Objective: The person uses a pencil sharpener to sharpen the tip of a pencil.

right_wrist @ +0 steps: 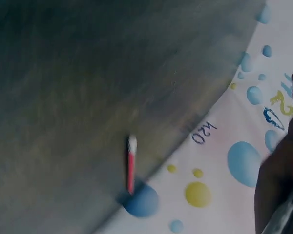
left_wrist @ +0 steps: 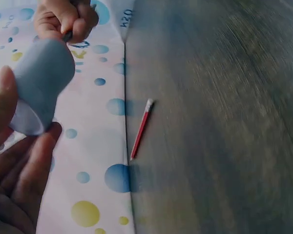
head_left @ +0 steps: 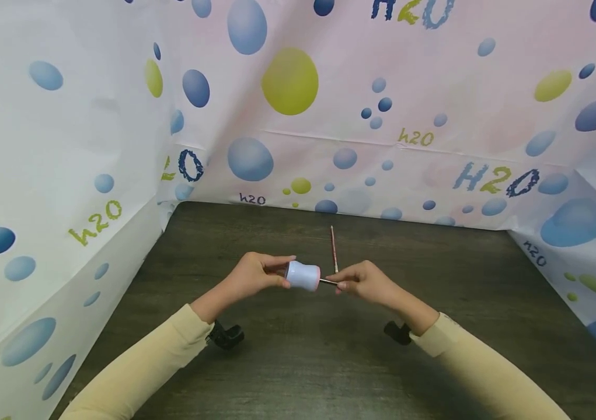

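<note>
My left hand (head_left: pixel 255 274) grips a light-blue, waisted pencil sharpener (head_left: pixel 303 276) between thumb and fingers, holding it sideways above the table. Its pink-rimmed end faces my right hand (head_left: pixel 368 283), which pinches a thin dark pencil (head_left: pixel 328 282). The pencil's front end meets the pink end, and its tip is hidden there. The left wrist view shows the sharpener (left_wrist: pixel 44 83) close up, the left fingers (left_wrist: pixel 34 165) around its wider end. In the right wrist view, the right hand (right_wrist: pixel 278 180) is dark and partly cut off.
A red pencil (head_left: pixel 334 248) with a whitish end lies on the dark wooden table (head_left: pixel 255 373) beyond the hands. White sheets (head_left: pixel 408 76) printed with blue and green bubbles stand along the back and sides. Dark wrist-worn camera mounts (head_left: pixel 226 336) hang under both forearms.
</note>
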The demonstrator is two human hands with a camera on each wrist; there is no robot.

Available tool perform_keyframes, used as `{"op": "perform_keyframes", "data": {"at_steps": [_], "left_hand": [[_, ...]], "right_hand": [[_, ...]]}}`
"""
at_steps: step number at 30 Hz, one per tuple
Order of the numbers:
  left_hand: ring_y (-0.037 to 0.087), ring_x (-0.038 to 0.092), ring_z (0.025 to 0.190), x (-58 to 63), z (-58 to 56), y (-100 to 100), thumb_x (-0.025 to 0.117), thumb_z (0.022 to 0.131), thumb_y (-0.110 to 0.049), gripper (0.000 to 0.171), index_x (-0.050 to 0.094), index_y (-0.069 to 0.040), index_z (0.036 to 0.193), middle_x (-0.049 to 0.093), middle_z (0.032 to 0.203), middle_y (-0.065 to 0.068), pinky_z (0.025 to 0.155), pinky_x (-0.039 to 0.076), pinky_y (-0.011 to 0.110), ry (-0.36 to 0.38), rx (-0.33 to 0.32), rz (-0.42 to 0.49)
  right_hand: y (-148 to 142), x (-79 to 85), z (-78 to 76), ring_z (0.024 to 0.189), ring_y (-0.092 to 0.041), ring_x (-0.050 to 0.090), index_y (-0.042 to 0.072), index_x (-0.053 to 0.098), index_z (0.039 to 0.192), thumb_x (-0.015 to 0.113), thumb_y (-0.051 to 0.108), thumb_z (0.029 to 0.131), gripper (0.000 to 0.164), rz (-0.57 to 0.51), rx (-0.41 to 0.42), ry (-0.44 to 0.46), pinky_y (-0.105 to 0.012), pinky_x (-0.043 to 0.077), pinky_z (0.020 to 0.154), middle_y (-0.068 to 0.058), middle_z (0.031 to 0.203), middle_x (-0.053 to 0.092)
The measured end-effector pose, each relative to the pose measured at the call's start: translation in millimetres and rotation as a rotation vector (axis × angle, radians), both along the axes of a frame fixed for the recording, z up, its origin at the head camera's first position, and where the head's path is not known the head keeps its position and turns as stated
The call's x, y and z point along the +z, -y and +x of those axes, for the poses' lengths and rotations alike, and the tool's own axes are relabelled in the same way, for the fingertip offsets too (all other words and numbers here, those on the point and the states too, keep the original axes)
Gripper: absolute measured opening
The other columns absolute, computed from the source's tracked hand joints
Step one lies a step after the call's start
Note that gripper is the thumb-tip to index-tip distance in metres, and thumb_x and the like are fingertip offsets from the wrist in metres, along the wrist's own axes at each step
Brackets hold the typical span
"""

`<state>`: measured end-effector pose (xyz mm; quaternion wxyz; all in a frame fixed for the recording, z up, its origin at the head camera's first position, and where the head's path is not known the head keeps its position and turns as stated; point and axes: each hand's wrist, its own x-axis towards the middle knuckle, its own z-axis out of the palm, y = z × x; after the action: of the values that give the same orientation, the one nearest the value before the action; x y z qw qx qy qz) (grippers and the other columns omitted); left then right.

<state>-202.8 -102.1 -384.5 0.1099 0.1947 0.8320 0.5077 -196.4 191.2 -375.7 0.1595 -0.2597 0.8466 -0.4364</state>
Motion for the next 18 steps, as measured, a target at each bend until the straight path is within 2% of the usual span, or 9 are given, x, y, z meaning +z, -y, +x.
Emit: {"op": "perform_keyframes", "data": {"at_steps": [2, 3, 4, 6, 7, 10, 13, 16, 18], "left_hand": [[0.032, 0.074, 0.112, -0.2, 2.0, 1, 0.082, 0.085, -0.013, 0.052, 0.067, -0.005, 0.135, 0.070, 0.129, 0.023, 0.084, 0.065, 0.035, -0.045, -0.019, -0.023], [0.032, 0.074, 0.112, -1.1, 2.6, 2, 0.082, 0.085, -0.013, 0.052, 0.067, -0.005, 0.135, 0.070, 0.130, 0.024, 0.084, 0.065, 0.036, -0.062, -0.029, -0.027], [0.033, 0.074, 0.112, -2.4, 2.9, 3, 0.082, 0.086, -0.013, 0.052, 0.067, -0.005, 0.135, 0.070, 0.131, 0.024, 0.085, 0.065, 0.036, -0.070, -0.039, -0.024], [0.034, 0.073, 0.113, -4.7, 3.7, 6, 0.082, 0.086, -0.014, 0.054, 0.066, -0.004, 0.137, 0.068, 0.134, 0.024, 0.089, 0.064, 0.037, -0.067, -0.050, -0.009], [0.035, 0.072, 0.115, -6.0, 3.6, 8, 0.081, 0.087, -0.013, 0.055, 0.064, -0.004, 0.139, 0.066, 0.137, 0.024, 0.091, 0.064, 0.037, -0.054, -0.057, 0.014], [0.041, 0.063, 0.129, -8.7, 1.4, 14, 0.075, 0.094, -0.011, 0.062, 0.051, -0.001, 0.149, 0.054, 0.150, 0.027, 0.104, 0.058, 0.043, 0.036, -0.086, 0.150], [0.039, 0.056, 0.138, -8.3, -2.2, 17, 0.064, 0.102, -0.017, 0.062, 0.038, -0.002, 0.157, 0.047, 0.156, 0.027, 0.112, 0.052, 0.047, 0.181, -0.070, 0.285], [0.026, 0.068, 0.124, -7.0, -5.3, 17, 0.054, 0.107, -0.039, 0.063, 0.040, 0.001, 0.154, 0.055, 0.149, 0.027, 0.107, 0.057, 0.039, 0.322, -0.032, 0.301], [0.016, 0.075, 0.108, -6.6, -5.6, 16, 0.049, 0.106, -0.050, 0.072, 0.046, 0.007, 0.149, 0.062, 0.139, 0.028, 0.097, 0.061, 0.031, 0.406, -0.037, 0.276]], "right_hand": [[-3, 0.1, -2.9, 0.055, -0.003, 0.045, -0.011, 0.066, 0.128, 0.057, 0.003, 0.102, 0.031, -0.033, 0.002, 0.178, -0.021, 0.034, 0.051, -0.014, 0.085, 0.075], [-4, 0.0, -4.3, 0.054, -0.004, 0.040, -0.012, 0.064, 0.130, 0.055, 0.003, 0.103, 0.032, -0.043, 0.004, 0.239, -0.020, 0.032, 0.051, -0.008, 0.084, 0.073], [-5, 0.0, -5.4, 0.055, -0.004, 0.041, -0.013, 0.063, 0.131, 0.055, 0.004, 0.103, 0.033, -0.050, 0.008, 0.274, -0.020, 0.032, 0.051, -0.004, 0.084, 0.072], [-3, 1.0, -6.7, 0.055, -0.004, 0.041, -0.012, 0.062, 0.132, 0.055, 0.005, 0.104, 0.034, -0.049, 0.021, 0.278, -0.021, 0.032, 0.050, 0.001, 0.085, 0.071], [-2, 1.4, -6.9, 0.056, -0.005, 0.042, -0.011, 0.063, 0.132, 0.055, 0.005, 0.104, 0.033, -0.038, 0.029, 0.238, -0.021, 0.033, 0.051, -0.003, 0.086, 0.073], [2, 3.1, -5.3, 0.065, -0.001, 0.055, -0.006, 0.069, 0.127, 0.058, 0.005, 0.102, 0.029, 0.022, 0.013, 0.035, -0.019, 0.044, 0.056, -0.017, 0.094, 0.078], [5, 3.2, -1.1, 0.074, -0.008, 0.066, -0.001, 0.074, 0.121, 0.063, 0.001, 0.098, 0.026, 0.089, -0.019, -0.255, -0.019, 0.047, 0.060, -0.021, 0.102, 0.079], [8, 1.3, 3.4, 0.072, -0.016, 0.068, 0.002, 0.078, 0.115, 0.068, -0.007, 0.092, 0.027, 0.119, -0.033, -0.587, -0.021, 0.044, 0.057, -0.015, 0.097, 0.079], [9, -2.5, 4.4, 0.075, -0.019, 0.069, 0.003, 0.080, 0.110, 0.071, -0.013, 0.085, 0.031, 0.128, -0.025, -0.827, -0.022, 0.048, 0.058, -0.011, 0.093, 0.079]]}}
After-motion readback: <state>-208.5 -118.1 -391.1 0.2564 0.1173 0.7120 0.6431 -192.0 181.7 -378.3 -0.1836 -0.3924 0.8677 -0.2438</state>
